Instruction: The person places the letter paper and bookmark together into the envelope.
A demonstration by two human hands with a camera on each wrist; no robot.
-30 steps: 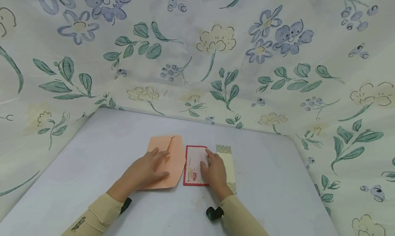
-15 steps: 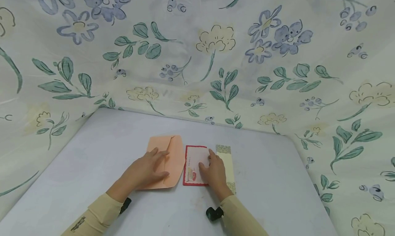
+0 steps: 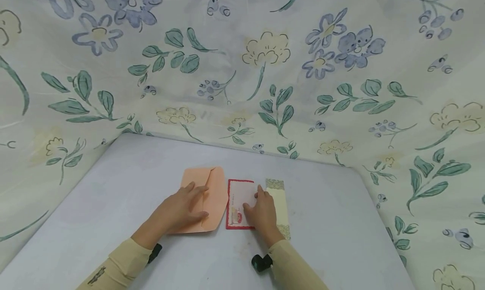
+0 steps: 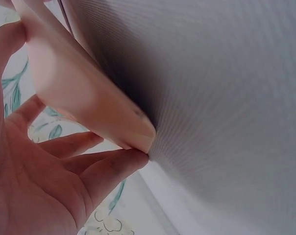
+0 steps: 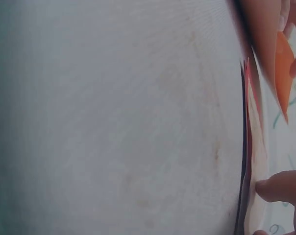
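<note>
A peach paper envelope (image 3: 216,197) with a folded flap lies on the white table. My left hand (image 3: 172,210) rests on it with spread fingers; in the left wrist view the fingertips touch the envelope (image 4: 74,78) along its edge. Beside it lies a white card (image 3: 238,197) with a red border and a small red print. My right hand (image 3: 263,212) is over the card's right side, covering part of it. In the right wrist view the thumb (image 5: 275,187) touches the card (image 5: 256,142) from above.
To the right of the card, partly behind the right hand, lies a cream paper strip (image 3: 281,201) with patterned ends. A floral cloth (image 3: 242,71) rises behind and beside the white table (image 3: 333,222).
The right hand's index fingertip has shifted slightly right, off the card's top border, and its thumb slightly left. The left hand and envelope stay in place.
</note>
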